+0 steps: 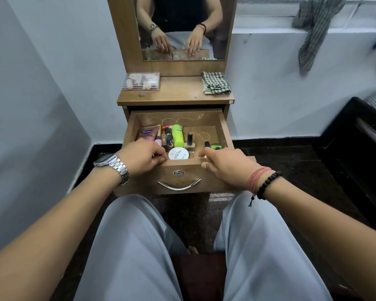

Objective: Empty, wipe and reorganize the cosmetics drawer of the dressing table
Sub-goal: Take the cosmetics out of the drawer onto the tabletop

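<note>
While the drawer (178, 170) stands open and full of cosmetics, I see my left hand (142, 156) and right hand (224, 165) curl their fingers over its front edge, gripping it.

A striped cloth (315, 29) hangs over the window ledge (291, 32).

The drawer (178, 177) was brown wood grain. Inside lay a neon-green bottle (178, 135), a white round tin (178, 153) and a pink tube (147, 133). At the tabletop's (178, 92) two o'clock sat a green-and-white checked cloth (216, 83).
</note>
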